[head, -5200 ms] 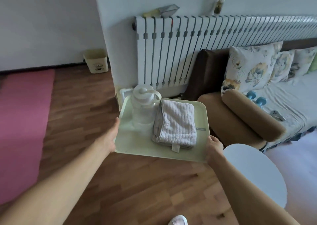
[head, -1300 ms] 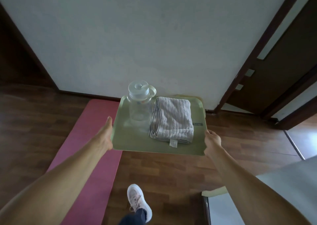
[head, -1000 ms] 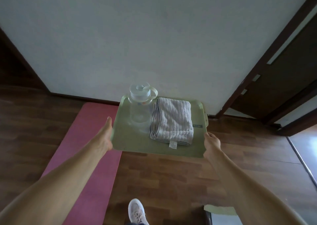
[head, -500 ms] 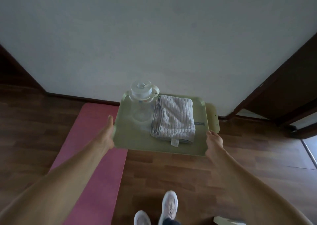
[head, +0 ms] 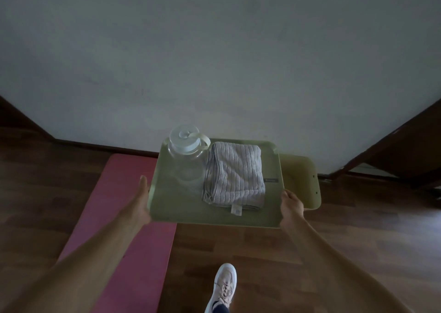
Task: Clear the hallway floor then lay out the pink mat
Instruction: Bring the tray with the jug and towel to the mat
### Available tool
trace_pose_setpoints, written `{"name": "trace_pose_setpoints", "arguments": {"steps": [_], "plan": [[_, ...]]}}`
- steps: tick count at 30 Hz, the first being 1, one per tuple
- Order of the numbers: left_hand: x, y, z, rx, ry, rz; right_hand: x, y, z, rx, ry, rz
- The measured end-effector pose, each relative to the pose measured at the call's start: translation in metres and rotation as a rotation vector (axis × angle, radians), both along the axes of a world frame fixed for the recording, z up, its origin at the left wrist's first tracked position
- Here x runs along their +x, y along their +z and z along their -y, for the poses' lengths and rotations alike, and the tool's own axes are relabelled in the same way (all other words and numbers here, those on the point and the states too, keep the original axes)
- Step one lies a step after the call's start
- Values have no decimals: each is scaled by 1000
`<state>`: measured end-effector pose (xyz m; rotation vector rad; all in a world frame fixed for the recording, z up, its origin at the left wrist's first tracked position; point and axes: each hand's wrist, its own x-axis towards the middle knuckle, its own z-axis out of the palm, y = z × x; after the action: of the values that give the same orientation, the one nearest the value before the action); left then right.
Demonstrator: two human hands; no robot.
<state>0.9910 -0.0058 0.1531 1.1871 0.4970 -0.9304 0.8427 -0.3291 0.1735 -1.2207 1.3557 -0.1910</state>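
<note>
I hold a pale green tray [head: 171, 207] level in front of me, above the floor. My left hand [head: 140, 205] grips its left edge and my right hand [head: 291, 205] grips its right front corner. On the tray stand a clear plastic jug [head: 186, 155] with a lid and a folded grey towel [head: 235, 179] beside it. The pink mat [head: 126, 222] lies flat on the wooden floor below and left of the tray, its far end near the wall.
A pale green low stool or seat [head: 303, 181] stands on the floor just right of the tray, near the white wall [head: 214, 62]. Dark door frames [head: 393, 150] sit at right and far left. My shoe [head: 223, 286] is on the wooden floor.
I have walked closer to the wall with the tray held steady. The green seat on the floor has come further into view at the right, and the door has slid to the frame's edge.
</note>
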Motion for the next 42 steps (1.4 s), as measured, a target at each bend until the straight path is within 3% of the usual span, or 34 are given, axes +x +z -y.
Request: {"name": "trace_pose_setpoints", "arguments": {"steps": [18,36,42], "plan": [[150,-238,30,187,41,46,141,-227,31,-2,-8,7],[165,-533,63,260,108,-35,163,-549,48,11,-31,-17],[171,-613,82,228,112,-74,168,-629,64,-2,-46,-44]]}}
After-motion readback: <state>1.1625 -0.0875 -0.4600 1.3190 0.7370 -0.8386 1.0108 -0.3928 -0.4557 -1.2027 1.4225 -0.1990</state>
